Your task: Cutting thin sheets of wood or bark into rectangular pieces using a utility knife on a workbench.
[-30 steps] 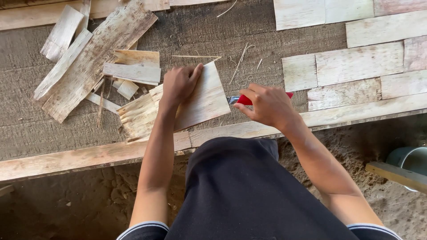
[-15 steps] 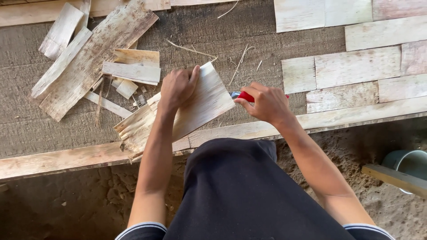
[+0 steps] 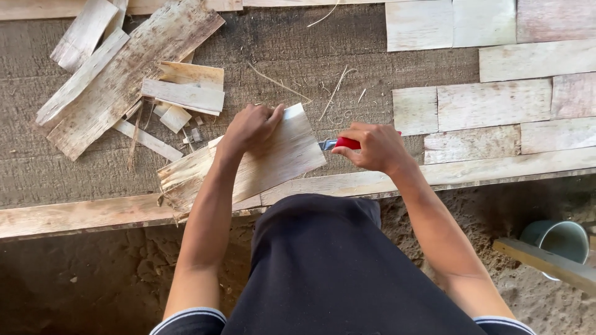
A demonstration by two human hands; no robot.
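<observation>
- Pale fibrous sheet [image 3: 273, 158] lying tilted near the front edge of the table [image 3: 372, 80], frayed at its lower-left end.
- Left hand [image 3: 251, 127] pressed flat on the sheet's upper part, fingers curled over its far edge.
- Right hand [image 3: 372, 146] clamped on a red-handled cutter [image 3: 338, 144], blade tip touching the sheet's right edge.
- Hands near each other, apart, the sheet's right corner between them.
- Scrap pile [image 3: 124, 87] of strips and offcuts heaped at upper left, just beyond the sheet.
- Cut rectangular pieces [image 3: 484, 105] laid in rows at right, edges touching.
- Wooden rail [image 3: 434, 177] along the front edge.
- Grey bucket [image 3: 559, 239] on the dirt floor, lower right.
</observation>
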